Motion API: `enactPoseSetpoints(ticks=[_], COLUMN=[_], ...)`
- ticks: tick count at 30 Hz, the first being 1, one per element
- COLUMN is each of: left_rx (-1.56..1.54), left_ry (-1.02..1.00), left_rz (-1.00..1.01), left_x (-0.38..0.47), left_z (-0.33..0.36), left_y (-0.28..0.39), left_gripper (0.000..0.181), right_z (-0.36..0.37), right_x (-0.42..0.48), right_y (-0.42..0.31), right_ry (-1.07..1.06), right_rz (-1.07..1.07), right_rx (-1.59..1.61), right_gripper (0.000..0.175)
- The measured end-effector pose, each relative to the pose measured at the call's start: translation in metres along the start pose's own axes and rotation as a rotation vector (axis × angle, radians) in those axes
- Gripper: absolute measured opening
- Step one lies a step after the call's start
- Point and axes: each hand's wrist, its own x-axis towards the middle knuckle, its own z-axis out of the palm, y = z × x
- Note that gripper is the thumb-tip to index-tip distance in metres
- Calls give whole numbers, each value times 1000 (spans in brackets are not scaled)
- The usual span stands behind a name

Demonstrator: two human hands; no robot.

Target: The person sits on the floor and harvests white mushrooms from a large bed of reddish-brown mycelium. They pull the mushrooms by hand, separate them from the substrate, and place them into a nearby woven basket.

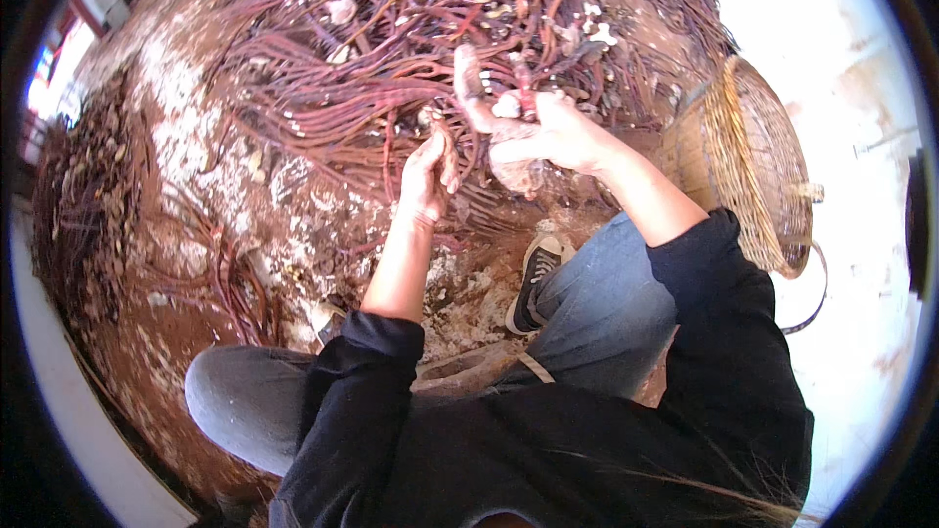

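My left hand [424, 180] is raised in front of me with a small knobbly brown root piece [449, 158] between thumb and fingers. To the right of it, my right hand [561, 133] grips a larger lumpy root [513, 174], pale pinkish brown, with a long finger-like lobe [469, 84] that points away from me. A white knob [506, 105] shows by my right fingers; whether it belongs to that root I cannot tell. Both hands are over a heap of long reddish-purple stems [337, 99], with pale lumps among them.
A wicker basket [748, 176] lies tipped on its side at the right. Loose stems [235, 271] and a darker pile [88, 220] of stems and brown pieces are at the left. My shoe [539, 279] rests on the soil-covered ground [176, 381], which has white patches.
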Motion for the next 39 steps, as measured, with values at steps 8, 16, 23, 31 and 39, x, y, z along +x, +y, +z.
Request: enactPoseSetpoints(ticks=[8, 16, 23, 31, 39], left_rx=[716, 995, 1310, 1060, 559], left_ry=[-68, 8, 134, 543, 673], left_rz=[351, 153, 157, -36, -346], left_x=[-15, -6, 3, 26, 135], left_z=[53, 21, -10, -62, -100], left_y=[-21, -26, -40, -25, -41], left_gripper=[17, 20, 22, 26, 46], right_z=[-15, -104, -289, -129, -46], right_x=[-1, -54, -224, -118, -49], right_y=[19, 3, 112, -11, -2], right_ry=[-75, 1093, 1128, 903, 5], right_rz=[47, -275, 905, 215, -173], right_rx=[86, -371, -1217, -771, -689], right_gripper=[28, 36, 53, 40, 36])
